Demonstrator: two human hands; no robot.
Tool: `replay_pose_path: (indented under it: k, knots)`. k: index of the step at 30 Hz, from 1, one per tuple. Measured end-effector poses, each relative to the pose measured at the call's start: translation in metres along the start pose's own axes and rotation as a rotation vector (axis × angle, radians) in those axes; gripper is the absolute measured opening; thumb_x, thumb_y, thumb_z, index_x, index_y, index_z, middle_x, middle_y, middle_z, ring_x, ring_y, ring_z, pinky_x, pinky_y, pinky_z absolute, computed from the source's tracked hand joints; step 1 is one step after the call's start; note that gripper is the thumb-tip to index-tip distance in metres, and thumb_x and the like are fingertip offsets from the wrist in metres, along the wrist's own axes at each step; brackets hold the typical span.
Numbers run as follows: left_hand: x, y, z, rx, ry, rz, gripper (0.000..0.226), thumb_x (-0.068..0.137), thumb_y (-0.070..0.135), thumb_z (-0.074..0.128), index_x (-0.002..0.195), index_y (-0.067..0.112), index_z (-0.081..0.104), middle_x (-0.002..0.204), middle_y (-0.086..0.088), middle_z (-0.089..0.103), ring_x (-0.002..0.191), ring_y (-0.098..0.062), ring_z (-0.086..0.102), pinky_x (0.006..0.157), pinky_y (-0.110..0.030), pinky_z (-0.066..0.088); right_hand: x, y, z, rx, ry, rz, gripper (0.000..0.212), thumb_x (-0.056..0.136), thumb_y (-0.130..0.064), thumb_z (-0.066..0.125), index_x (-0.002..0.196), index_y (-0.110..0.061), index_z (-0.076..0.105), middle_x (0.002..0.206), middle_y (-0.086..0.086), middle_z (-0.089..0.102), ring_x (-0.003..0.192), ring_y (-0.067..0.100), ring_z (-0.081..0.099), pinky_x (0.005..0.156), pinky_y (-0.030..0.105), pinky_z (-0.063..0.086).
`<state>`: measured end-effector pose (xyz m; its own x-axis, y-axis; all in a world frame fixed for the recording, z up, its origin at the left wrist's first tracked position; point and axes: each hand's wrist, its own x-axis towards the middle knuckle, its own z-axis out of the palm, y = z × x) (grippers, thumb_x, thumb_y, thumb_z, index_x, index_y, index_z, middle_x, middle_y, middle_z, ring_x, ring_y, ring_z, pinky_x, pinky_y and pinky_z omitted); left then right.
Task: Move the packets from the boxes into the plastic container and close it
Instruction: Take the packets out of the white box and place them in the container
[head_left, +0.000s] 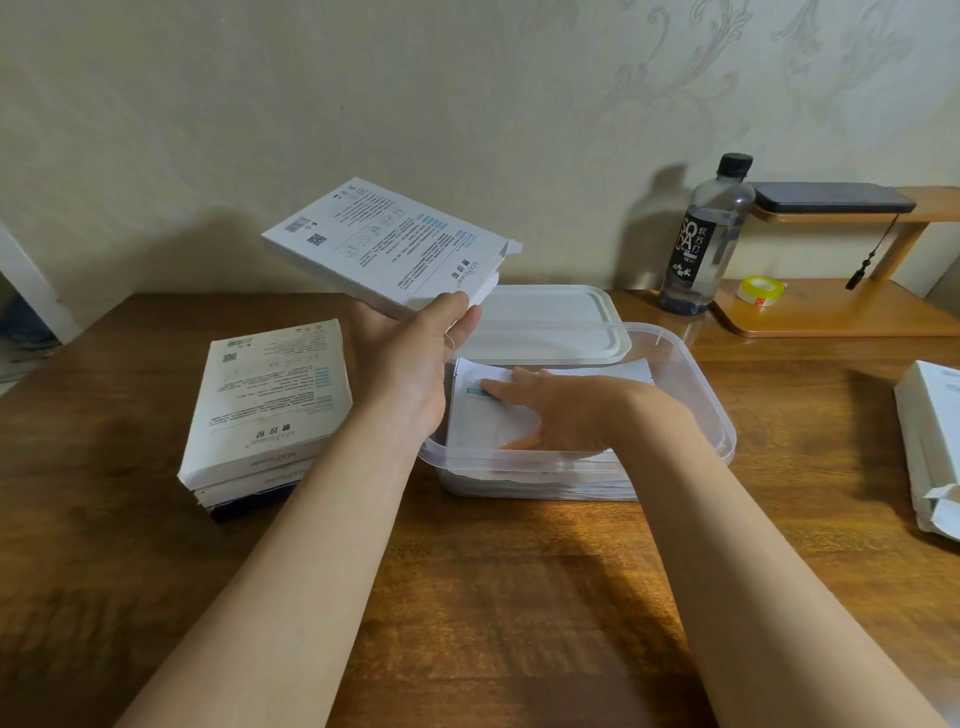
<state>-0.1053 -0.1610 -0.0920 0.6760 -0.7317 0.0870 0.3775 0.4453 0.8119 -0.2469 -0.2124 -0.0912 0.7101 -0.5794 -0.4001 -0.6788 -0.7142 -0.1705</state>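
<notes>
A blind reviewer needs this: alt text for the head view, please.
The left grip holds an opened white box above a wooden table while the right grip presses packets flat inside a clear plastic container; its lid lies behind, stacked boxes to the left.

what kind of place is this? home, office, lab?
Probably a room in a home: a wooden desk against ornate patterned wallpaper, with a small wooden shelf, a drink bottle and a tape roll.

Stack of boxes sits on the counter left of the container, lid right behind it, bottle further back right, packets inside the container.
</notes>
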Motion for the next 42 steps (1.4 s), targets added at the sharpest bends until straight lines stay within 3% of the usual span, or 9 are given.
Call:
replay_pose_path:
  k: [10,15,19,25,42]
  knots:
    - [-0.001,0.001,-0.001,0.01,-0.009,-0.024,0.057,0.082,-0.016,0.069,0.128,0.013,0.052,0.125,-0.004,0.069,0.114,-0.021,0.069,0.076,-0.032,0.061,-0.018,0.01,-0.013,0.121,0.127,-0.009,0.094,0.084,-0.061,0.067,0.159,-0.038,0.014,0.166,-0.009,0.017,0.152,0.02,0.022,0.121,0.043,0.02]
    - [0.002,0.0,-0.002,-0.013,-0.013,-0.023,0.062,0.08,-0.016,0.069,0.133,0.011,0.052,0.126,-0.005,0.069,0.114,-0.022,0.069,0.076,-0.033,0.061,-0.021,0.029,-0.015,0.117,0.08,0.08,0.103,0.077,-0.059,0.077,0.158,-0.04,0.015,0.162,-0.01,0.029,0.147,0.02,0.032,0.12,0.044,0.029]
    - [0.003,0.0,-0.002,-0.012,-0.012,-0.019,0.06,0.079,-0.015,0.071,0.131,0.009,0.054,0.124,-0.006,0.07,0.115,-0.024,0.069,0.076,-0.034,0.061,-0.023,0.028,-0.013,0.062,0.029,0.097,0.096,0.082,-0.053,0.074,0.158,-0.039,0.017,0.16,-0.008,0.031,0.144,0.02,0.035,0.116,0.038,0.03]
    - [0.001,0.001,-0.001,-0.008,-0.007,-0.031,0.058,0.081,-0.016,0.07,0.129,0.012,0.052,0.124,-0.006,0.069,0.114,-0.024,0.069,0.075,-0.032,0.061,-0.021,0.025,-0.011,0.015,-0.015,0.118,0.102,0.078,-0.063,0.073,0.158,-0.042,0.013,0.163,-0.007,0.025,0.145,0.022,0.031,0.115,0.038,0.027]
    - [0.0,0.001,-0.001,0.014,-0.013,-0.024,0.059,0.081,-0.016,0.069,0.131,0.011,0.052,0.125,-0.005,0.069,0.114,-0.022,0.069,0.075,-0.032,0.061,-0.03,0.033,-0.015,0.047,0.01,0.119,0.101,0.08,-0.053,0.078,0.159,-0.035,0.018,0.159,-0.005,0.033,0.143,0.023,0.035,0.114,0.037,0.033]
